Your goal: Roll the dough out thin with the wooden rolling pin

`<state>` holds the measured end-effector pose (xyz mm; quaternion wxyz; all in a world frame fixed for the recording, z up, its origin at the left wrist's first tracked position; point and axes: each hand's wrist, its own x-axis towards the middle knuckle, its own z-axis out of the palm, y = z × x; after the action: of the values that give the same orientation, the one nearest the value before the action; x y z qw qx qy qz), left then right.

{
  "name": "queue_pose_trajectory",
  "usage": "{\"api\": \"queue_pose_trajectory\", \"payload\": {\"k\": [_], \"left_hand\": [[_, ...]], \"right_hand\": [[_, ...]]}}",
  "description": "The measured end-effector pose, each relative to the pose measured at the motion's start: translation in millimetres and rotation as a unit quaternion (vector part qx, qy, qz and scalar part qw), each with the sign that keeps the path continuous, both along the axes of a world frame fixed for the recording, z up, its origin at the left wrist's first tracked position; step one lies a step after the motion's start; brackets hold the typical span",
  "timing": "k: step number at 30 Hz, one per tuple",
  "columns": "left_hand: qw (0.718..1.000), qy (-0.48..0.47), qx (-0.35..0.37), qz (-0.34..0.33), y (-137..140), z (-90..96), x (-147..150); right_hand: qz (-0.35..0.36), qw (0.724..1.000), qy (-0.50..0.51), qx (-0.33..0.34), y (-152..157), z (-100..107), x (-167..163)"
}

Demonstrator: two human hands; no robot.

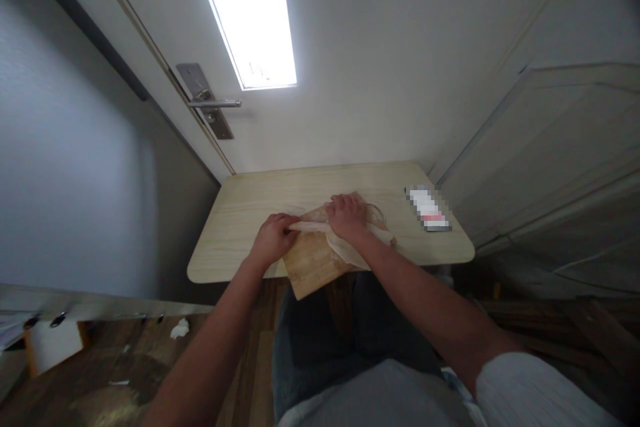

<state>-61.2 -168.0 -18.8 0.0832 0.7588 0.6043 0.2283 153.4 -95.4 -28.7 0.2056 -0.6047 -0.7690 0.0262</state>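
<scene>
On the small table lies a brown wooden board (315, 263), tilted and sticking out past the front edge toward my lap. Across it stretches a pale, thin, soft sheet that looks like dough (347, 252), with its left part gathered into a narrow roll. My left hand (274, 237) closes its thumb and fingers on the left end of that roll. My right hand (347, 213) lies palm down over the sheet and board, fingers extended forward. A thin dark loop (377, 210) shows just right of my right hand. The right forearm hides part of the sheet.
A pixelated flat object like a phone (429, 208) lies on the right of the pale wooden table (240, 203). Behind stands a white door with a metal handle (215, 104). A clipboard (55, 347) and crumpled tissue (180, 328) are at lower left.
</scene>
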Motion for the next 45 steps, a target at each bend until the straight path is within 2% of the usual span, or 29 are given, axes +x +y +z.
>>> {"api": "queue_pose_trajectory", "payload": {"k": [4,14,26,31,45], "left_hand": [[0.999,-0.039,0.012,0.011,2.3,-4.4,5.4],[0.996,0.051,-0.008,0.078,3.8,-4.1,24.9],[0.989,0.071,-0.060,0.115,15.9,2.5,27.5],[0.984,0.066,-0.111,0.120,28.3,9.1,25.1],[0.973,0.043,-0.178,0.138,50.7,15.9,22.5]], "right_hand": [[-0.005,1.000,0.006,0.029,-3.4,-6.6,0.0],[0.025,0.998,-0.007,0.060,2.8,-4.1,1.7],[0.006,0.999,-0.019,0.031,16.0,-6.1,-0.1],[0.013,0.999,-0.024,0.041,21.4,-6.6,-0.8],[0.040,0.998,-0.021,0.043,30.1,-5.2,-2.9]]}}
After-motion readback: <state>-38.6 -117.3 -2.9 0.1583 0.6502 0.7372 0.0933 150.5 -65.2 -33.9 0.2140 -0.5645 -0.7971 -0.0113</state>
